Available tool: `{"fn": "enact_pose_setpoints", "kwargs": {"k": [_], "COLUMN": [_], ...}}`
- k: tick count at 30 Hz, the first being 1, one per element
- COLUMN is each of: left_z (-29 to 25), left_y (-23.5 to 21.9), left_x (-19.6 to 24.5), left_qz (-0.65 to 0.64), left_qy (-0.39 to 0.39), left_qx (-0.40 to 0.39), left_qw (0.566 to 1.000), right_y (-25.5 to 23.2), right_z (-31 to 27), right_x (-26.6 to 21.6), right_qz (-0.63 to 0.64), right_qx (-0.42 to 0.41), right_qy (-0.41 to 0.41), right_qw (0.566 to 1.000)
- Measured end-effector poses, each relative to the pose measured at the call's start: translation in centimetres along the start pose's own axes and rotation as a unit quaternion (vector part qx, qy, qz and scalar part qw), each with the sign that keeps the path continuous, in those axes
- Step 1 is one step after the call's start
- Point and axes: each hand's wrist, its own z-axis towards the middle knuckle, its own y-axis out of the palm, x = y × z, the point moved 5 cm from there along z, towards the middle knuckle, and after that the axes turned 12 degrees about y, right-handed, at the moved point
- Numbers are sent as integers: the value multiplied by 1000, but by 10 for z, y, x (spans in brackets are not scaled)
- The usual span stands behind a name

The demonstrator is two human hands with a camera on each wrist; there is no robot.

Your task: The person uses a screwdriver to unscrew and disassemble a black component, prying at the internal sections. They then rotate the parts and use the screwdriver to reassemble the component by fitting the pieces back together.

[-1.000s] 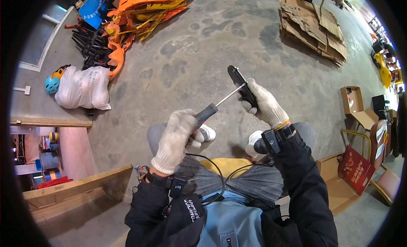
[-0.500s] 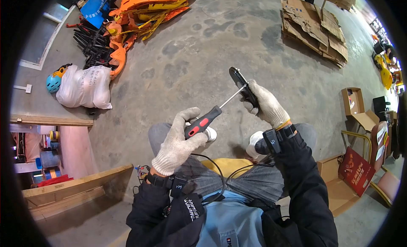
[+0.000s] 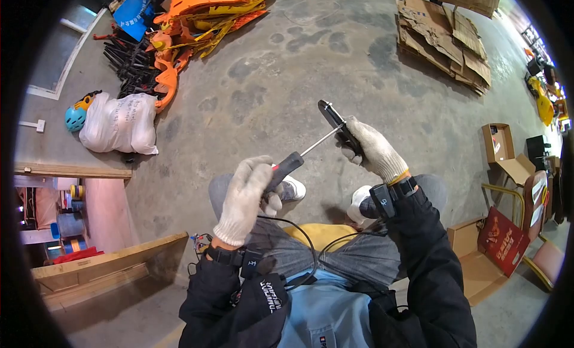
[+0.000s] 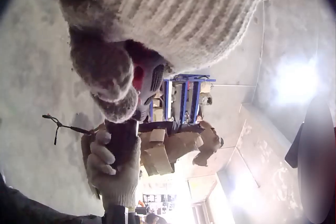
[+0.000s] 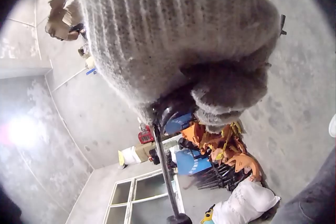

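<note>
In the head view my gloved left hand (image 3: pixel 242 195) grips a screwdriver (image 3: pixel 289 164) with a black and red handle, fingers curled round it. Its thin metal shaft slants up and right, the tip meeting a long, narrow black part (image 3: pixel 330 115) with small metal pins on its edge. My gloved right hand (image 3: pixel 375 147) holds that part by its lower end, the fingers wrapped round it. The right wrist view shows the screwdriver shaft (image 5: pixel 167 174) running to the dark part under the glove. What kind of part it is, I cannot tell.
Both hands are above the concrete floor, over crossed legs in grey trousers (image 3: pixel 269 243). A black cable (image 3: pixel 308 237) loops across the lap. Cardboard boxes (image 3: pixel 469 270) stand to the right, a wooden panel (image 3: pixel 113 252) to the left, and a white sack (image 3: pixel 119 124) beyond it.
Half a second ago my left fingers spread off the screwdriver handle; now they curl round it again. The black part's far end has tipped slightly lower and to the left.
</note>
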Motion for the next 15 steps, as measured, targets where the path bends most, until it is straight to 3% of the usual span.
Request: {"fn": "enact_pose_setpoints", "kwargs": {"k": [2,5,6,7,8,10,11,13,15], "left_z": [1,9,9,7,6,5,7,8,13], "left_y": [-4,-4,0,7,7,9,7,2,-2], "left_x": [-2,-25,-18,-8,-9,-3,4,-2,-15], "left_qz": [-20,31,152,268,267,130,131,-21,-41], "left_qy": [-34,7,147,282,282,127,127,-46,-18], "left_qx": [-21,-60,-46,-30,-30,-31,-32,-13,2], "left_qw": [999,998,976,921,921,983,983,999,999], "right_y": [1,1,0,-2,-3,-4,-5,-5,-4], "right_z": [0,-1,-1,-1,-1,-1,0,-1,0], "right_x": [1,1,1,-1,-1,-2,-2,0,0], "right_qz": [-3,12,28,28,31,35,37,39,42], "right_qx": [1,18,33,34,33,32,37,41,25], "right_qy": [1,7,12,12,12,12,9,7,14], "right_qw": [1000,1000,999,999,999,999,999,998,999]}}
